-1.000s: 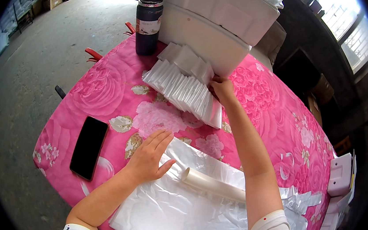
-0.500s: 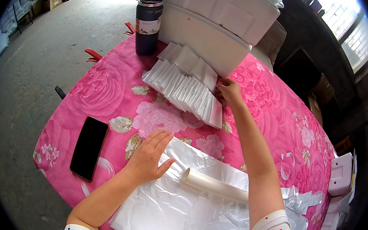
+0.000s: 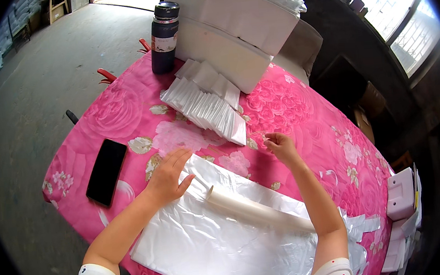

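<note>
My left hand lies flat with fingers stretched, its palm by the upper left edge of a stack of thin silvery-white plastic sheeting. A pale, hollow roll or tube rests across that sheeting, its open end towards my left hand. To the right, my right hand is raised over the pink cloth with thumb and fingertips pinched together. Whatever may be between them is too small to tell. Beyond it, a fanned row of folded clear plastic packets lies in front of a white box.
The pink flowered tablecloth covers the table. A black phone lies left of my left hand. Behind the packets stand a dark bottle and stacked white foam boxes. More white containers stand at the right edge.
My right hand has drawn back from the right end of the packets towards me, its fingers now pinched. My left hand stays on the sheeting's edge. The view has shifted slightly.
</note>
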The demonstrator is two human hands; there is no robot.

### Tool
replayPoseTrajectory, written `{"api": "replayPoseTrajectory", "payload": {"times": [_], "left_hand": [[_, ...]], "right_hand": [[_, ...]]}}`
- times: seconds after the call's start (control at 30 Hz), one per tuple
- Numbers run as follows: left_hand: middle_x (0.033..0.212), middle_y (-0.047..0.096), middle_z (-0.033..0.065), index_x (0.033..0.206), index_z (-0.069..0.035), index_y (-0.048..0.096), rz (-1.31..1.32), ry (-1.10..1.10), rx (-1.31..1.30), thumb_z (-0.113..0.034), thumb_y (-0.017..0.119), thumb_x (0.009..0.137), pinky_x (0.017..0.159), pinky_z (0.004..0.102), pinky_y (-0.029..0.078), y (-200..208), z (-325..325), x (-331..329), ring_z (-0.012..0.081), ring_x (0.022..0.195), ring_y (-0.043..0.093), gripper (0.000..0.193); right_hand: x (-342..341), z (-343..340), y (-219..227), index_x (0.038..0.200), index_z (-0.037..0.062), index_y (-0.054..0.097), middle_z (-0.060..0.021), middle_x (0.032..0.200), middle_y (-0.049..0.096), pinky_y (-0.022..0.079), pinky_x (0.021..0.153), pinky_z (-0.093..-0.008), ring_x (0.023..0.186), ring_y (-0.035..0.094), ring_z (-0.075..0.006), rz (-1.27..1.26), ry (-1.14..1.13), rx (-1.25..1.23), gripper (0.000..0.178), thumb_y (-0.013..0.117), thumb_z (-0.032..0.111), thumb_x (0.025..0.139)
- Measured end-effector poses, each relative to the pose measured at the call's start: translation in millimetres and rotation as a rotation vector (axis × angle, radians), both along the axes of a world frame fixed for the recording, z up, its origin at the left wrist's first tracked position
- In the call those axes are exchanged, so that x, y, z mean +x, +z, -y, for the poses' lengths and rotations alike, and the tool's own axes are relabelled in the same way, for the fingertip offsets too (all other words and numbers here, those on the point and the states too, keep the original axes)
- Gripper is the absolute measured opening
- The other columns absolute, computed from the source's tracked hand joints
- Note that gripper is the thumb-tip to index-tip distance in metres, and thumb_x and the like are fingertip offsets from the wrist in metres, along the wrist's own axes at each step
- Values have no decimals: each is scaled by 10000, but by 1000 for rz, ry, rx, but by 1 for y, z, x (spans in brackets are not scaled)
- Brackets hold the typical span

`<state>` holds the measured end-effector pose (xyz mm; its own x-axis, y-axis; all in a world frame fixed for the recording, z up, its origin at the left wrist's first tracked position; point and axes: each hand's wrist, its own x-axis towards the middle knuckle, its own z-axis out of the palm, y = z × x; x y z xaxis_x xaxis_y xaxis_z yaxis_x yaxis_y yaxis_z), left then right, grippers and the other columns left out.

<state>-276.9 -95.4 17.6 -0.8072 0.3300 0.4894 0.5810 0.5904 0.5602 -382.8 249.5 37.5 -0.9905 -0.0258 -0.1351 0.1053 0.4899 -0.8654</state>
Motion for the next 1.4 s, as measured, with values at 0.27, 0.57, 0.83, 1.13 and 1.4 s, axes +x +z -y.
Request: {"api": "replayPoseTrajectory", "payload": {"times": [0.27,0.57,0.83,1.13,1.4], "left_hand": [[1240,486,185,1177,0,503,-149,-85,-135,-177,613,794,1003,416,344,19,11,-21,345,1189,427,436],[1258,471,199,1165,8,511,-257,80,-401,-138,560,805,998,406,353,63,17,-147,345,1173,439,391],[1150,549,198,1137,9,533,-21,166,-354,-159,560,799,922,389,414,61,12,-228,328,1071,520,378],[962,641,147,1099,-11,554,128,332,-332,-256,649,734,775,392,493,52,-15,-255,315,872,619,450],[1005,618,187,1095,5,540,146,366,-339,-311,690,699,801,388,484,43,-26,-261,325,941,595,528]], "right_hand": [[13,3,49,1105,-14,560,-94,897,618,499,691,-322,778,604,-231,-409,266,666,376,640,40,741],[-123,97,54,1154,87,539,-42,1154,527,433,890,-318,1078,490,-204,-1120,689,1286,408,559,64,747],[-175,131,33,1115,150,548,14,1159,546,405,896,-301,1118,471,-169,-1203,886,1407,360,575,157,757],[-176,125,48,980,119,592,-11,1051,573,385,923,-331,1082,473,-215,-1038,935,1322,484,766,181,533],[-173,100,33,879,92,592,-12,1001,594,422,883,-342,1064,487,-212,-1288,802,1014,275,685,116,622]]}}
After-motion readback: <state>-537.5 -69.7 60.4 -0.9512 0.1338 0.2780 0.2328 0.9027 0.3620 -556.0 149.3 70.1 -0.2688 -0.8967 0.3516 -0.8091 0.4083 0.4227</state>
